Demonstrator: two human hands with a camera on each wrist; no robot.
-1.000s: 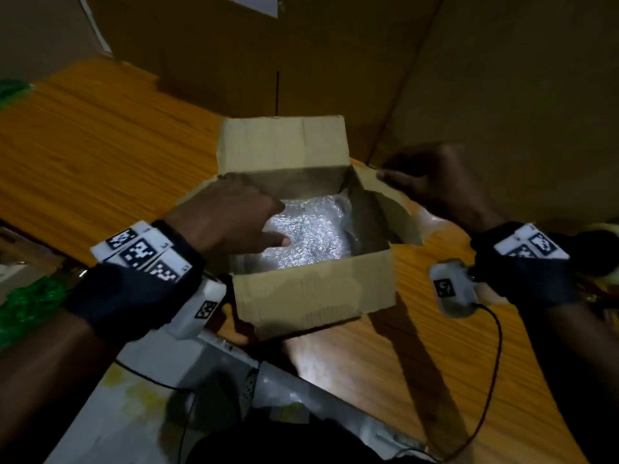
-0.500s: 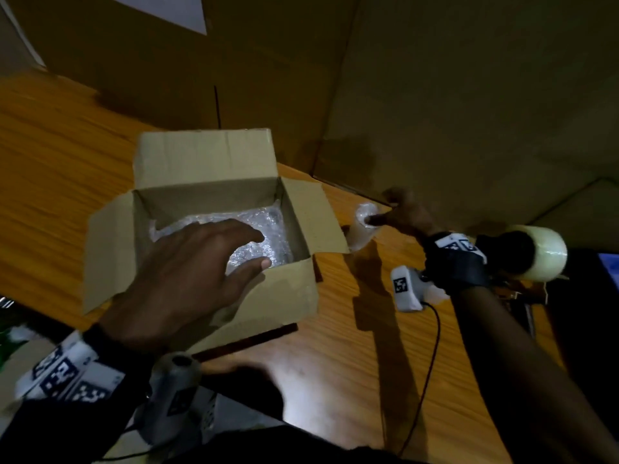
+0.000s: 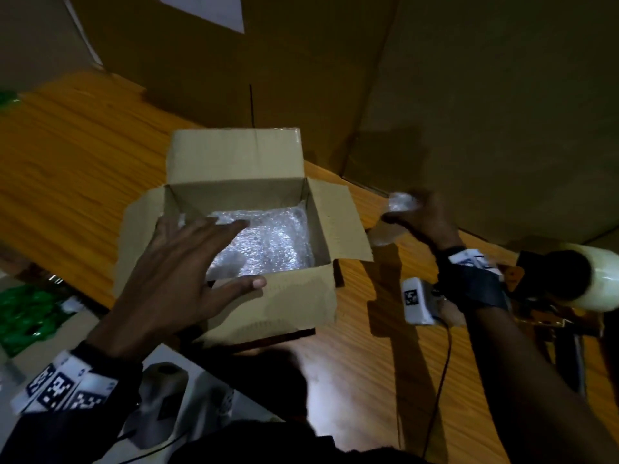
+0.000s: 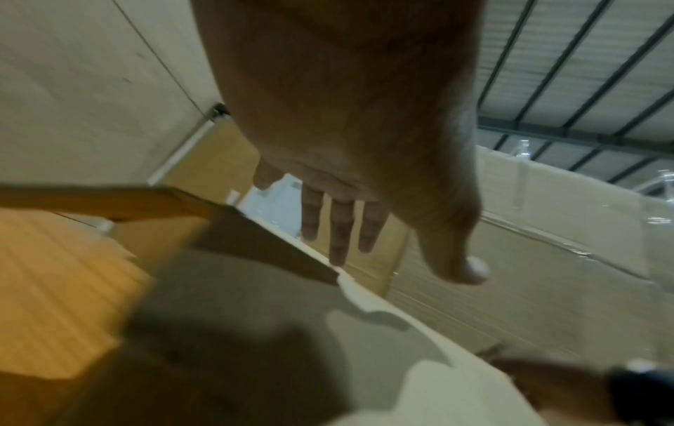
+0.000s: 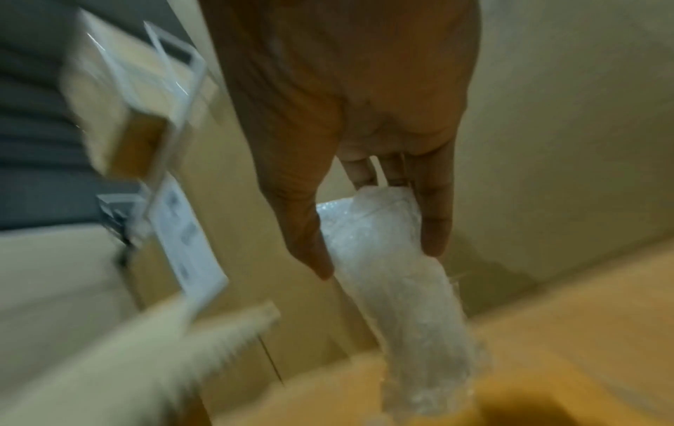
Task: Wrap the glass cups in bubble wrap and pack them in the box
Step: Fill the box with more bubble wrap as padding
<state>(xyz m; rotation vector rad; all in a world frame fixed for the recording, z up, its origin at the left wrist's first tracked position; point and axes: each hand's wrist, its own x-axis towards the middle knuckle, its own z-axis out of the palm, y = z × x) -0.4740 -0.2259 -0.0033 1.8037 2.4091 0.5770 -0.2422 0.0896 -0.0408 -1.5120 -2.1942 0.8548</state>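
Since half a second ago, right hand has lifted the wrapped cup (fingers clamped round it). Left hand stays spread, fingers apart, over box; tape roll beside right wrist on desk.

A packing or warehouse area is indicated. Large, plain brown cardboard cartons are stacked as a wall behind an orange wood-grain table, one bearing a white paper label. A big roll of clear packing tape is seen at the table's right edge. In the left wrist view, a corrugated metal roof on dark steel beams is shown overhead, above film-wrapped cartons.
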